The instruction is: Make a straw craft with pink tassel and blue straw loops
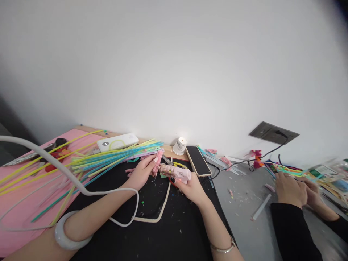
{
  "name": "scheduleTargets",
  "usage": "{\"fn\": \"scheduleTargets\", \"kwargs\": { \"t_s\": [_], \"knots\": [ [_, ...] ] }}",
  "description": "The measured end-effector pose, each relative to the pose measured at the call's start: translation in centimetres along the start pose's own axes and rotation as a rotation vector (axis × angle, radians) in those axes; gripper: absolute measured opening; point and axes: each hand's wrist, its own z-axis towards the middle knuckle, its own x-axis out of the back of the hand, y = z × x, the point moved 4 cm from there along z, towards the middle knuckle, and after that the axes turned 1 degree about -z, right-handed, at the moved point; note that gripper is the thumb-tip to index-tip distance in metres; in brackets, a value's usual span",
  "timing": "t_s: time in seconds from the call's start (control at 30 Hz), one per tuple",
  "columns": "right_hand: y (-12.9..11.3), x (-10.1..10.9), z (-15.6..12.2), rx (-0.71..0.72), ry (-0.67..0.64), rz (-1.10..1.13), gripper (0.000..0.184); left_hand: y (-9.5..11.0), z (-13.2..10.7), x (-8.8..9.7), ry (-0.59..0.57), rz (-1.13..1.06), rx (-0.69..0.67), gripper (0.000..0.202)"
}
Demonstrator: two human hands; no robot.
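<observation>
My left hand (144, 169) pinches a short bundle of pink pipe cleaners (157, 160) between thumb and fingers. Wrapped round a pale pink hot glue gun (183, 173) is my right hand (193, 189). The gun's crusted brownish nozzle points left, close to the pink bundle; whether they touch I cannot tell. Both hands are above a black mat (163, 239). Left of them lies a spread of yellow, blue and green pipe cleaners (116, 157). Behind the gun stand a small white paper cup (179, 146) and a phone (198, 160) with a dark screen.
A white cable (73, 177) loops across the left foreground over my forearm. A white power bank (118, 142) lies at the back left. On the right, a co-worker's hands (292, 189) handle colourful strands. A glue stick (261, 207) and scraps lie on the grey table (244, 232).
</observation>
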Motion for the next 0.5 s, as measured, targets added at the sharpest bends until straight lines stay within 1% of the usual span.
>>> {"fn": "scheduleTargets", "kwargs": {
  "t_s": [0.13, 0.3, 0.37, 0.5],
  "knots": [
    [-0.29, 0.01, 0.04, 0.031, -0.016, 0.011, 0.035, -0.29, 0.13, 0.1, -0.001, -0.007, 0.021, 0.051],
    [0.18, 0.1, -0.08, 0.019, -0.022, -0.055, 0.024, -0.21, 0.05, 0.07, 0.007, -0.025, 0.039, 0.053],
    [0.28, 0.11, -0.14, 0.01, -0.027, -0.066, 0.022, -0.16, 0.0, 0.03, 0.006, -0.032, 0.046, 0.053],
    [0.11, 0.2, -0.17, -0.002, -0.021, -0.04, 0.028, -0.15, -0.02, -0.02, -0.01, -0.032, 0.041, 0.052]
  ]
}}
